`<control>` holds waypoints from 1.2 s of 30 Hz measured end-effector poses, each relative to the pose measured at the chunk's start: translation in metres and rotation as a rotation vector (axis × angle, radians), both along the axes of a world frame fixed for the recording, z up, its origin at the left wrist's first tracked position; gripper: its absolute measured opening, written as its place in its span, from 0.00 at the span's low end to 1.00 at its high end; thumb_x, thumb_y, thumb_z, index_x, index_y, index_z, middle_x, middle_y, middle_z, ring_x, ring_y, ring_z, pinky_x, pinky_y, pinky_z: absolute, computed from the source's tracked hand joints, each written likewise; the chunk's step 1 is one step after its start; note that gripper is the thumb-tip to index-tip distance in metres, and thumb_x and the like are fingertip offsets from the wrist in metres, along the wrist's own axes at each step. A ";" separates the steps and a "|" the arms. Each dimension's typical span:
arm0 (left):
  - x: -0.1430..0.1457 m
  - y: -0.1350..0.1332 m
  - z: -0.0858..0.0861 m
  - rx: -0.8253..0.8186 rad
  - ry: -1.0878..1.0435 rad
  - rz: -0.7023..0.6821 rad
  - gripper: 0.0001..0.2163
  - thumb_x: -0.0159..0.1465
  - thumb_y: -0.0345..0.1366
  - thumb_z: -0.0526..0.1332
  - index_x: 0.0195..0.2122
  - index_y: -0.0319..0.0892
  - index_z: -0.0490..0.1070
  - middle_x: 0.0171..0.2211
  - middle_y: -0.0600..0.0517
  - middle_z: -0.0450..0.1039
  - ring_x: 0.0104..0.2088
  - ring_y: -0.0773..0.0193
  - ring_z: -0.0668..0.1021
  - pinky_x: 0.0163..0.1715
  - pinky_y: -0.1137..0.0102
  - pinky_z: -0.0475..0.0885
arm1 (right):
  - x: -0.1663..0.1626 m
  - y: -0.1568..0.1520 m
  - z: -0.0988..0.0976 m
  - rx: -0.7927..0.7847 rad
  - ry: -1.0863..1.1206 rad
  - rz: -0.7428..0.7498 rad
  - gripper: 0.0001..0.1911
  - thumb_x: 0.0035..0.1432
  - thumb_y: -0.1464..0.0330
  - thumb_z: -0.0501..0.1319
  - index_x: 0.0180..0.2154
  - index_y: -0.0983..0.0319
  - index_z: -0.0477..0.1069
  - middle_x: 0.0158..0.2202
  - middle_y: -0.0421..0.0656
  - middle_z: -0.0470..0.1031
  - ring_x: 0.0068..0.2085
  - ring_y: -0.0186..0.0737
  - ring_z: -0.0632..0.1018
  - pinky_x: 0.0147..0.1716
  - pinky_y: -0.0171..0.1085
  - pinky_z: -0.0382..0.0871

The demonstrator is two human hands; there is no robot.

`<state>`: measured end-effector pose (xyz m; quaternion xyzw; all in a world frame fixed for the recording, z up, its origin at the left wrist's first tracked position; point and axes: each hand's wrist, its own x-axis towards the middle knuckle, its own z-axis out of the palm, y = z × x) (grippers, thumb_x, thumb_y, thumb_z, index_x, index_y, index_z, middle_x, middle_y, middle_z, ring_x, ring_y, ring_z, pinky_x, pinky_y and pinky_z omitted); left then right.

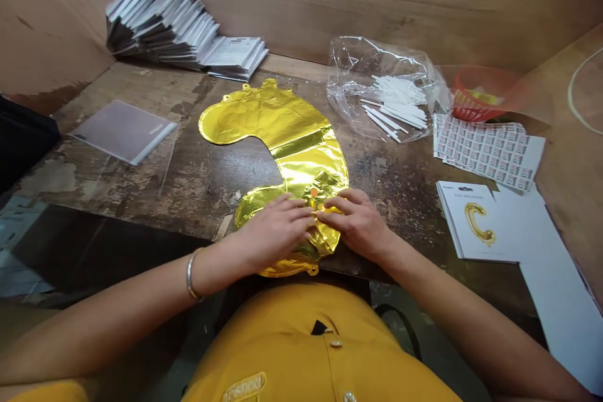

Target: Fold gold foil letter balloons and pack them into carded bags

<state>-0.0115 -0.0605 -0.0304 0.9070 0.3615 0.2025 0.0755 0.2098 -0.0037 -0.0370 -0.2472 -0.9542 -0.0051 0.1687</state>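
A flat gold foil balloon [306,113], curved like a letter C, lies on the table with its lower end over the front edge. On its lower part, my left hand [280,229] has its fingers bent against the foil. From the other side my right hand [360,220] pinches the creased foil, its fingertips close to those of my left hand. A small orange spot shows on the foil just above the fingertips. What lies right under the fingers is hidden.
Stacks of packed cards [174,25] lean at the back left. A clear sleeve [125,130] lies at left. On the right are a clear bag [348,69] of white sticks [400,100], a red basket [475,112], sticker sheets [490,147] and foil balloon cards [480,220].
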 end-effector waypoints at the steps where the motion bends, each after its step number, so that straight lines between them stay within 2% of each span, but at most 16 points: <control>1: -0.006 0.005 -0.008 0.019 0.028 -0.001 0.12 0.70 0.35 0.53 0.50 0.40 0.72 0.52 0.47 0.76 0.54 0.55 0.74 0.55 0.57 0.68 | 0.004 0.002 0.001 0.000 0.006 0.010 0.10 0.64 0.69 0.58 0.43 0.55 0.78 0.42 0.41 0.80 0.47 0.45 0.73 0.49 0.44 0.67; 3: -0.013 0.012 -0.019 0.037 0.081 -0.002 0.15 0.71 0.36 0.53 0.54 0.40 0.71 0.55 0.47 0.74 0.54 0.54 0.74 0.55 0.57 0.69 | 0.008 -0.002 0.005 -0.001 -0.006 -0.012 0.13 0.64 0.71 0.59 0.48 0.56 0.77 0.46 0.42 0.80 0.52 0.47 0.71 0.54 0.46 0.64; 5: -0.015 0.014 -0.022 0.046 0.099 0.001 0.15 0.70 0.37 0.53 0.54 0.39 0.70 0.55 0.46 0.73 0.53 0.53 0.75 0.55 0.55 0.68 | 0.008 -0.015 0.010 -0.003 -0.036 -0.098 0.17 0.64 0.74 0.57 0.53 0.60 0.73 0.52 0.46 0.77 0.53 0.48 0.71 0.56 0.48 0.64; 8: -0.015 0.012 -0.016 0.004 0.055 0.007 0.15 0.69 0.38 0.55 0.53 0.38 0.71 0.54 0.45 0.74 0.53 0.53 0.75 0.55 0.56 0.69 | 0.007 -0.036 0.009 -0.048 0.008 -0.210 0.17 0.63 0.75 0.56 0.51 0.65 0.74 0.51 0.51 0.77 0.47 0.49 0.74 0.50 0.49 0.69; 12: -0.025 0.017 -0.005 -0.110 -0.063 0.032 0.25 0.63 0.44 0.63 0.58 0.37 0.65 0.54 0.43 0.73 0.53 0.53 0.74 0.56 0.58 0.69 | 0.018 -0.038 -0.002 -0.305 0.311 -0.305 0.20 0.59 0.79 0.55 0.47 0.59 0.77 0.46 0.44 0.81 0.43 0.44 0.77 0.44 0.45 0.75; 14: -0.029 0.020 -0.004 -0.087 -0.100 0.021 0.28 0.61 0.41 0.64 0.60 0.37 0.63 0.55 0.42 0.72 0.56 0.53 0.72 0.57 0.57 0.68 | 0.024 -0.034 -0.005 -0.419 0.395 -0.277 0.23 0.57 0.81 0.54 0.47 0.56 0.77 0.45 0.41 0.81 0.44 0.41 0.77 0.44 0.42 0.75; 17: -0.027 0.020 -0.008 -0.036 -0.090 -0.064 0.17 0.64 0.32 0.59 0.54 0.39 0.69 0.51 0.44 0.75 0.53 0.54 0.74 0.53 0.58 0.71 | 0.025 -0.033 -0.004 -0.403 0.337 -0.191 0.21 0.57 0.80 0.56 0.46 0.56 0.77 0.45 0.42 0.80 0.45 0.42 0.76 0.47 0.45 0.74; 21: -0.018 0.012 -0.018 0.027 -0.117 -0.084 0.09 0.67 0.28 0.55 0.45 0.38 0.74 0.42 0.45 0.78 0.45 0.58 0.77 0.45 0.64 0.74 | 0.020 -0.038 -0.004 -0.375 0.292 -0.221 0.19 0.57 0.79 0.57 0.48 0.60 0.76 0.46 0.48 0.78 0.46 0.44 0.76 0.46 0.45 0.73; 24: -0.017 0.006 -0.023 0.030 -0.171 -0.016 0.07 0.66 0.27 0.57 0.42 0.38 0.74 0.39 0.46 0.78 0.42 0.58 0.76 0.42 0.65 0.74 | 0.019 -0.036 -0.006 -0.390 0.309 -0.236 0.16 0.57 0.78 0.57 0.44 0.60 0.77 0.42 0.48 0.78 0.44 0.44 0.76 0.44 0.43 0.73; 28: -0.021 0.000 -0.022 -0.070 -0.228 0.113 0.08 0.65 0.26 0.57 0.40 0.40 0.74 0.38 0.48 0.78 0.39 0.59 0.75 0.40 0.65 0.72 | 0.018 -0.032 -0.006 -0.376 0.315 -0.259 0.09 0.61 0.74 0.58 0.38 0.60 0.78 0.38 0.47 0.79 0.42 0.43 0.74 0.42 0.43 0.70; 31: -0.020 -0.002 -0.016 -0.178 -0.236 0.254 0.06 0.66 0.30 0.57 0.36 0.41 0.74 0.33 0.50 0.76 0.35 0.61 0.74 0.36 0.67 0.69 | 0.013 -0.029 -0.003 -0.368 0.259 -0.362 0.08 0.63 0.70 0.59 0.34 0.60 0.77 0.37 0.45 0.79 0.41 0.44 0.72 0.40 0.43 0.65; 34: -0.014 -0.002 -0.010 -0.209 -0.160 0.405 0.09 0.66 0.36 0.57 0.28 0.42 0.69 0.25 0.51 0.71 0.30 0.60 0.72 0.31 0.67 0.65 | 0.004 -0.027 0.002 -0.365 0.128 -0.480 0.10 0.64 0.69 0.58 0.30 0.61 0.74 0.35 0.44 0.77 0.39 0.44 0.70 0.38 0.42 0.60; 36: -0.011 -0.001 -0.008 -0.217 -0.135 0.495 0.07 0.65 0.36 0.58 0.29 0.42 0.66 0.25 0.52 0.70 0.28 0.61 0.71 0.29 0.67 0.65 | -0.003 -0.025 0.006 -0.350 0.023 -0.550 0.10 0.64 0.68 0.58 0.30 0.61 0.73 0.34 0.44 0.76 0.38 0.44 0.68 0.37 0.42 0.58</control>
